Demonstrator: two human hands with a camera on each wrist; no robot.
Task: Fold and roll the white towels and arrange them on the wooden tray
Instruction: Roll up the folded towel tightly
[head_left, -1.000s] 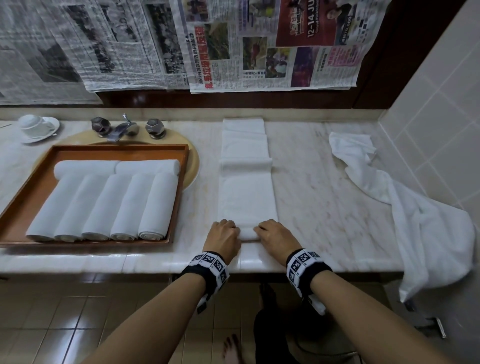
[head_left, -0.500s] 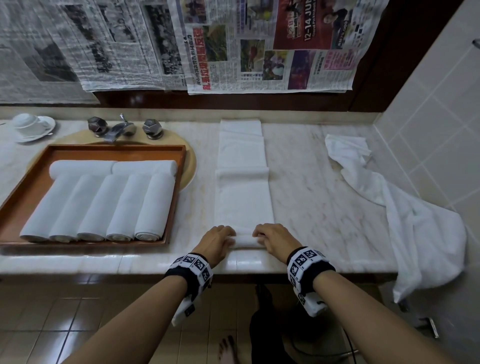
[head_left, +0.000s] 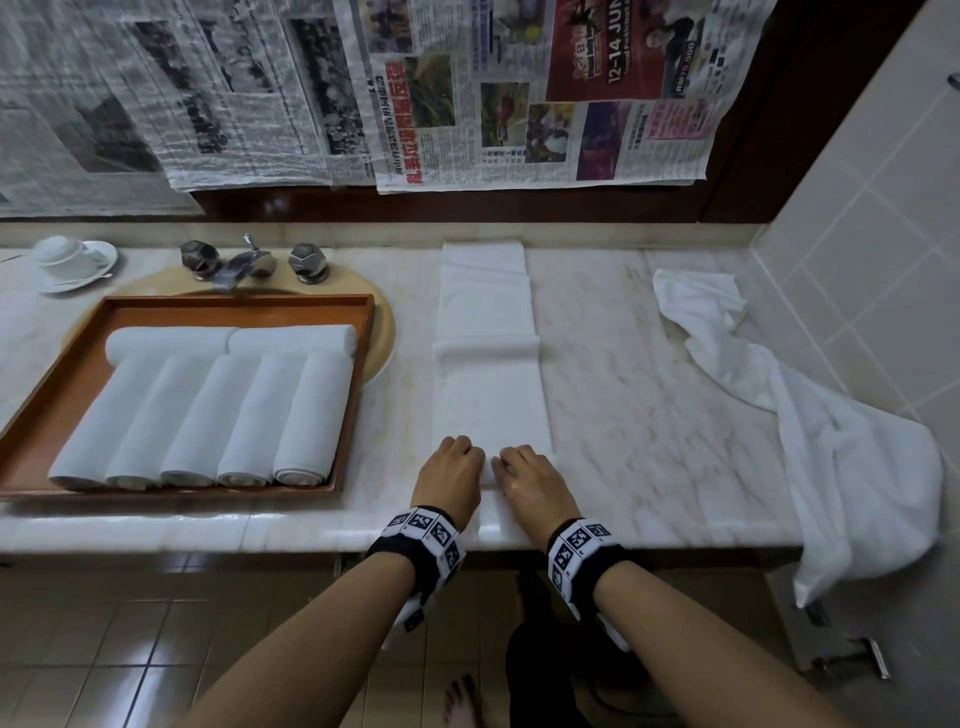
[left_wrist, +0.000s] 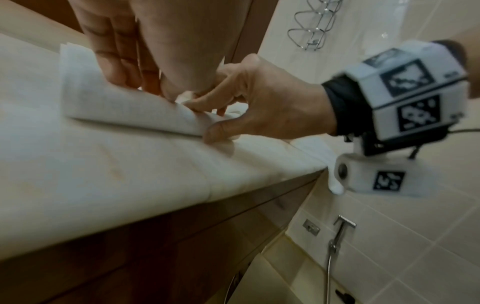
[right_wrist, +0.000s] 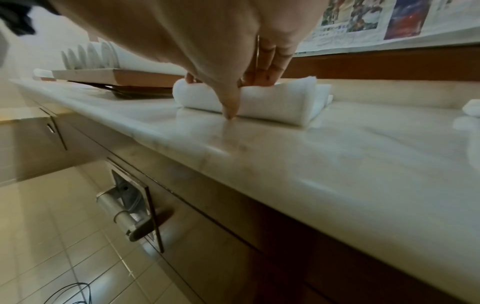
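Note:
A long folded white towel (head_left: 491, 364) lies lengthwise on the marble counter, its near end turned into a small roll (right_wrist: 265, 100). My left hand (head_left: 451, 475) and right hand (head_left: 527, 480) sit side by side on that roll, fingers curled over it. In the left wrist view my left hand (left_wrist: 155, 67) and right hand (left_wrist: 233, 107) grip the rolled towel (left_wrist: 124, 107). The wooden tray (head_left: 67, 395) stands to the left and holds several rolled white towels (head_left: 249, 415). A loose white towel (head_left: 831, 441) drapes over the counter's right end.
A tap with two knobs (head_left: 244, 262) and a beige basin rim (head_left: 382, 332) sit behind the tray. A cup on a saucer (head_left: 72, 260) stands at the far left. Newspaper (head_left: 467, 88) covers the wall. A tiled wall (head_left: 883, 234) bounds the right side.
Both hands have moved a little away from the counter edge with the roll, which has grown slightly. The flat part of the towel is shorter.

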